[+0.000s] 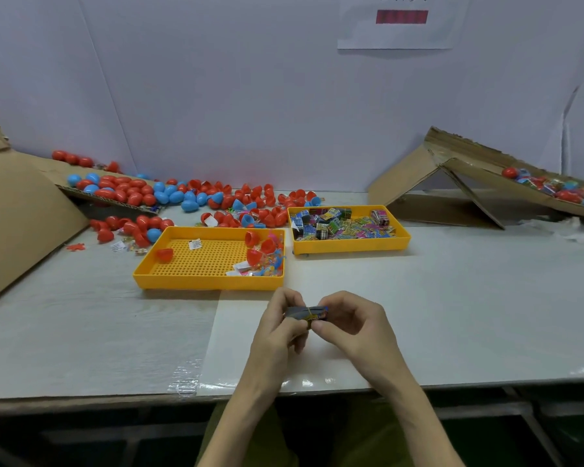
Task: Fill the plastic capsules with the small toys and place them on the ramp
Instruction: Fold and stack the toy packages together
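Loose capsule halves (169, 197) heaped far left, none in reach. Left hand (279, 320) and right hand (349, 318) both pinch small toy packet (307, 313), probably folded. Ramp (533, 187) far right. Risk: packet springs open, slips from fingers.

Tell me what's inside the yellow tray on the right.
The right yellow tray holds a heap of small colourful toy packets. Its floor and any lower packets are covered.

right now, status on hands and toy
Left hand and right hand both grip small dark toy packet. No capsule in hand. Table edge unobstructed near hands.
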